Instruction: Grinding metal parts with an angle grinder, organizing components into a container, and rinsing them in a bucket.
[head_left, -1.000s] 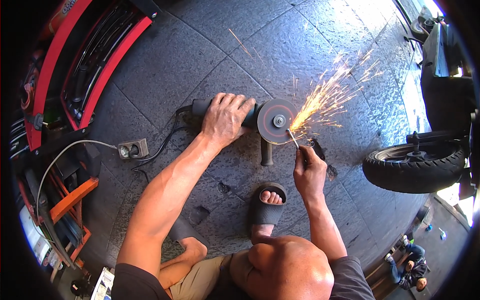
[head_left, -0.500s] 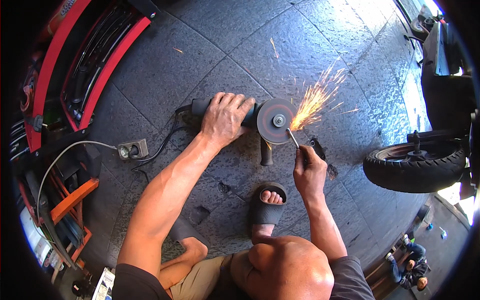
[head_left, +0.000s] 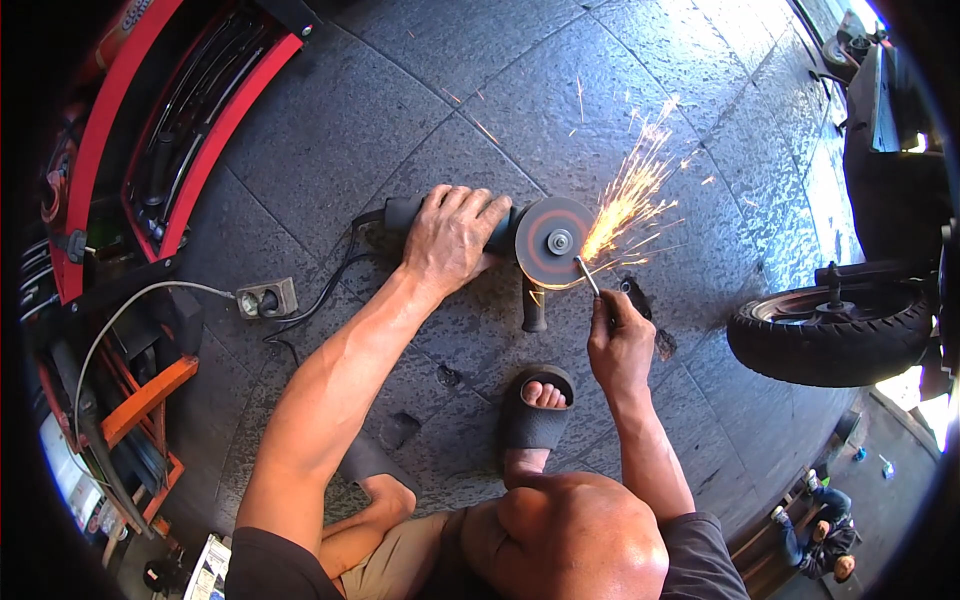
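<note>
An angle grinder (head_left: pixel 405 214) with a side handle lies on the tiled floor, its round disc (head_left: pixel 544 223) facing up. My left hand (head_left: pixel 448 236) is closed over the grinder's body. My right hand (head_left: pixel 617 352) grips a thin metal rod (head_left: pixel 586 275) whose tip meets the right lower edge of the disc. Bright orange sparks (head_left: pixel 625 210) spray up and to the right from the contact.
A red tool cabinet (head_left: pixel 214 136) and orange metal frames (head_left: pixel 148 398) stand left. A socket block (head_left: pixel 266 298) with cords lies beside the grinder. A motorbike wheel (head_left: pixel 830 355) is at right. My sandalled foot (head_left: pixel 533 415) is below; another person (head_left: pixel 812 540) sits at lower right.
The spark spray has varied in size and shape, with some orange streaks now along the disc's lower edge. My hands, the rod and the grinder have stayed in place.
</note>
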